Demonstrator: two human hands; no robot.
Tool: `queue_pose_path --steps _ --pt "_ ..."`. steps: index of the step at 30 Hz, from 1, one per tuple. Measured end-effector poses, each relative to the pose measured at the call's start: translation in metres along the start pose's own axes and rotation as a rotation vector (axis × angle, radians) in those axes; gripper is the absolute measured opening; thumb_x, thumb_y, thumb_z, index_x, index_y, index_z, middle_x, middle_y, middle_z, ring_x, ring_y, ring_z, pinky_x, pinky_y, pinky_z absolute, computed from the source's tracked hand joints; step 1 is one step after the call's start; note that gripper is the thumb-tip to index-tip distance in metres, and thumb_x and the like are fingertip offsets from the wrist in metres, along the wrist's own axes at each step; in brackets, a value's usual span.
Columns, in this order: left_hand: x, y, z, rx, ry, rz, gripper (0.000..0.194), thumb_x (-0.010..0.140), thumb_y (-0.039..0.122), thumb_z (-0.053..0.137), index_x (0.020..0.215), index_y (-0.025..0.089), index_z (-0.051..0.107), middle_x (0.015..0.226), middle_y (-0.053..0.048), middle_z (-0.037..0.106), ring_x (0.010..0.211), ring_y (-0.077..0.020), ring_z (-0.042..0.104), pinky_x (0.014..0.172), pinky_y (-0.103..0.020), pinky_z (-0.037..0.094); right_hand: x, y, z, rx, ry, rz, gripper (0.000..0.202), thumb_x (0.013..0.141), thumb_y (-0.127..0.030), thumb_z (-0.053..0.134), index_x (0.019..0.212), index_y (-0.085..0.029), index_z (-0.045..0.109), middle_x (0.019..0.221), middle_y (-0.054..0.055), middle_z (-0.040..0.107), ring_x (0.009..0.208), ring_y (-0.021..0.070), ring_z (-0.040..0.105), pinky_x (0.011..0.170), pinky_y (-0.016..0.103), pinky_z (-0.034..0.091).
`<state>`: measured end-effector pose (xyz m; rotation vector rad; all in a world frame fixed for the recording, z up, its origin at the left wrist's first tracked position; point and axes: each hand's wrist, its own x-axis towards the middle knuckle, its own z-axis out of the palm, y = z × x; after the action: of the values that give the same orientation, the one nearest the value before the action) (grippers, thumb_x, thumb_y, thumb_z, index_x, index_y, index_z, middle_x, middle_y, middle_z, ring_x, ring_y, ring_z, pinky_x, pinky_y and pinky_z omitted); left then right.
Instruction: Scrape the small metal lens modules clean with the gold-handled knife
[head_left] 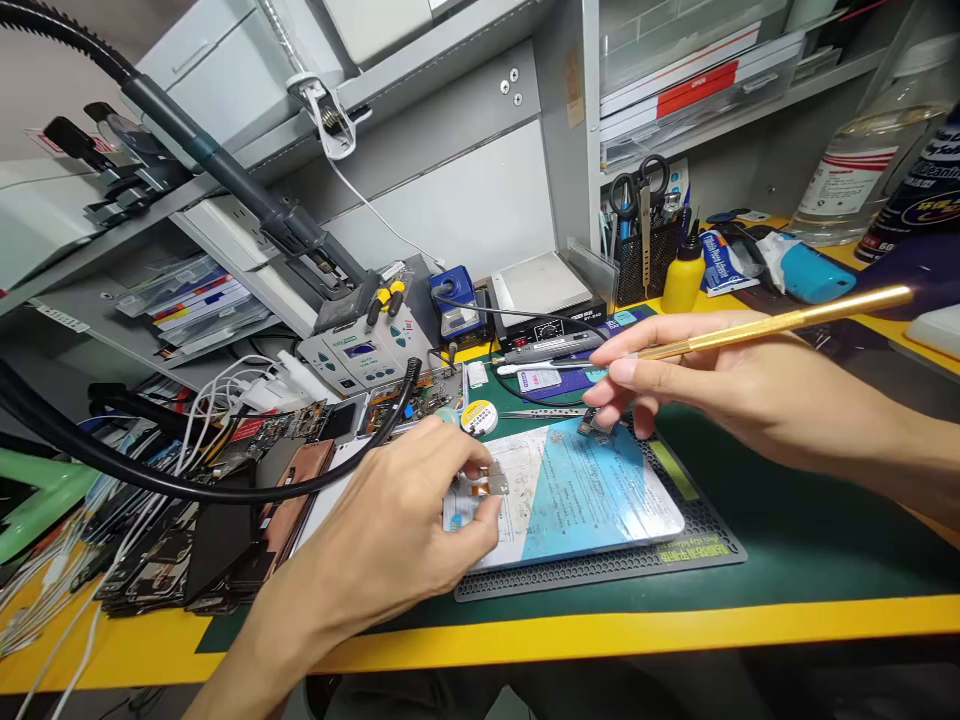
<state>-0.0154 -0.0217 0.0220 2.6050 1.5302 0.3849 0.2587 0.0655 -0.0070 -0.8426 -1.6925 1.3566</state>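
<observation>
My left hand (409, 510) is closed in a pinch around a small silver metal part with an orange flex cable (491, 482), held above the left side of a white and blue printed booklet or board (585, 500). Between the thumb and forefinger of my right hand (720, 385) lies a slim gold pen-shaped tool (787, 322), its back end pointing right. Fingers hide its working tip. Just below my right hand's lower fingers is a small dark metal part (596, 427); whether they touch it I cannot tell.
A grey perforated mat (600, 580) lies under the booklet on a green work mat (810, 540). Tweezers (544, 413) and a round tin (478, 416) sit behind. A black hose (300, 492) arches at left near stacked phone parts (225, 530). Back right stands a yellow bottle (682, 275).
</observation>
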Motion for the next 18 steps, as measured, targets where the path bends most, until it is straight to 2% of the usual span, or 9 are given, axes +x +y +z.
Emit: queue_pose_path --steps 7,12,15,18 --pt "0.024 0.011 0.016 0.068 -0.122 0.039 0.01 0.093 0.025 0.055 0.095 0.02 0.063 0.092 -0.003 0.061 0.089 -0.0215 0.057 0.078 -0.038 0.044 -0.003 0.004 0.005 -0.051 -0.04 -0.007 0.025 0.096 -0.044 0.068 0.104 -0.021 0.071 0.095 0.007 0.079 0.085 0.0228 0.077 0.061 0.027 0.06" --pt "0.043 0.014 0.018 0.035 -0.184 0.052 0.009 0.091 0.028 0.059 0.093 0.022 0.066 0.094 -0.001 0.061 0.09 -0.0208 0.059 0.078 -0.036 0.046 -0.003 0.005 0.002 -0.044 -0.028 -0.012 0.022 0.096 -0.043 0.068 0.102 -0.022 0.072 0.092 0.006 0.079 0.084 0.023 0.077 0.061 0.027 0.059" --pt "0.041 0.012 0.014 0.011 -0.195 0.043 0.011 0.092 0.029 0.059 0.096 0.023 0.067 0.094 -0.001 0.062 0.092 -0.0207 0.059 0.079 -0.035 0.047 -0.003 0.004 0.003 -0.035 -0.028 -0.006 0.024 0.095 -0.044 0.069 0.103 -0.022 0.073 0.093 0.007 0.08 0.084 0.0238 0.077 0.062 0.028 0.061" --pt "0.027 0.01 0.009 -0.033 -0.135 0.032 0.013 0.092 0.023 0.056 0.098 0.02 0.067 0.095 -0.003 0.061 0.091 -0.0204 0.058 0.079 -0.036 0.046 -0.005 0.001 0.007 0.033 -0.095 0.063 0.03 0.094 -0.047 0.069 0.107 -0.02 0.074 0.093 0.01 0.08 0.079 0.0255 0.077 0.059 0.032 0.063"
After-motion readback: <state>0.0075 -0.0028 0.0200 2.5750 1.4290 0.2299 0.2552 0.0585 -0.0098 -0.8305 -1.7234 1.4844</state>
